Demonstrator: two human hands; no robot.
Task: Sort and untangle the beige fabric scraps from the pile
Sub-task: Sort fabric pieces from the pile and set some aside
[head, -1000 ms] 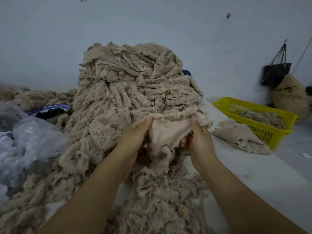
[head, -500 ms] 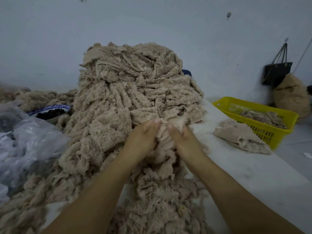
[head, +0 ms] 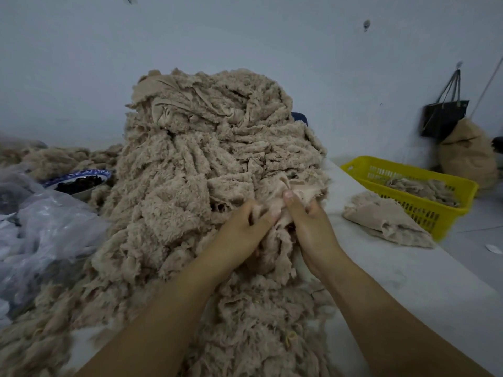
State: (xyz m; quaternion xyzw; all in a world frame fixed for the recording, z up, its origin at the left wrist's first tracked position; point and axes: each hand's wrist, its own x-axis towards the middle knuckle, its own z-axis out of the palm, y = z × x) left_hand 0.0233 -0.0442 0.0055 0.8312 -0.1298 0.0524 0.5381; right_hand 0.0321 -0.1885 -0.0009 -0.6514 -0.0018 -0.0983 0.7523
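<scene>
A tall pile of fuzzy beige fabric scraps [head: 206,159] rises in the middle of the white table [head: 402,281] and spills toward me. At its lower right side, my left hand [head: 245,232] and my right hand [head: 310,227] sit close together, both gripping one beige scrap [head: 294,186] whose smooth underside shows just above my right thumb. The fingers of both hands are curled into the cloth, partly hidden by it.
A small stack of flat beige scraps [head: 386,219] lies to the right on the table. Behind it a yellow basket [head: 408,191] holds more scraps. Clear plastic bags [head: 40,232] and a blue-rimmed bowl [head: 79,180] sit at the left. A dark bag [head: 446,115] hangs on the wall.
My hands, spread apart holding a scrap stretched open a second ago, have come together and bunched the cloth between them; my right hand has shifted slightly up.
</scene>
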